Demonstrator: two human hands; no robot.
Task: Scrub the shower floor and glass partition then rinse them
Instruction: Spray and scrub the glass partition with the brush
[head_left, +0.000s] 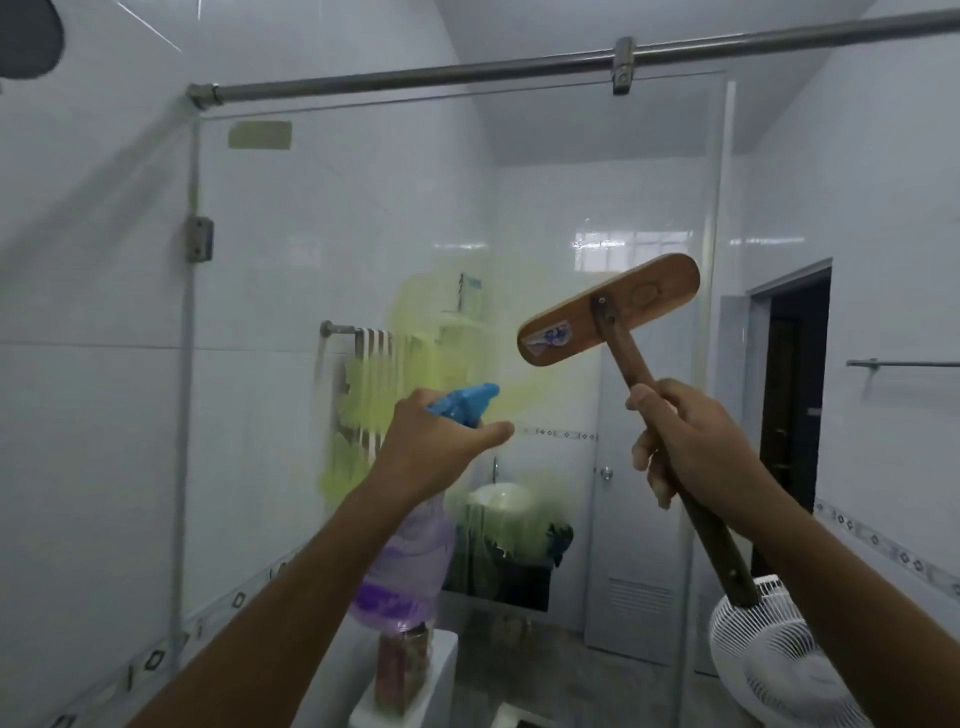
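Head view: the left hand (436, 441) is up at the glass partition (311, 234), fingers (493, 431) wrapped round the neck of the purple spray bottle (410, 561), whose blue nozzle pokes out above the thumb and aims at the pane. Yellow-green cleaner (415, 364) streaks the glass just ahead. The right hand (685, 441) grips the wooden brush (608, 312) mid-handle, fingers curled tight, with the brush head tilted, raised above the knuckles and near the glass.
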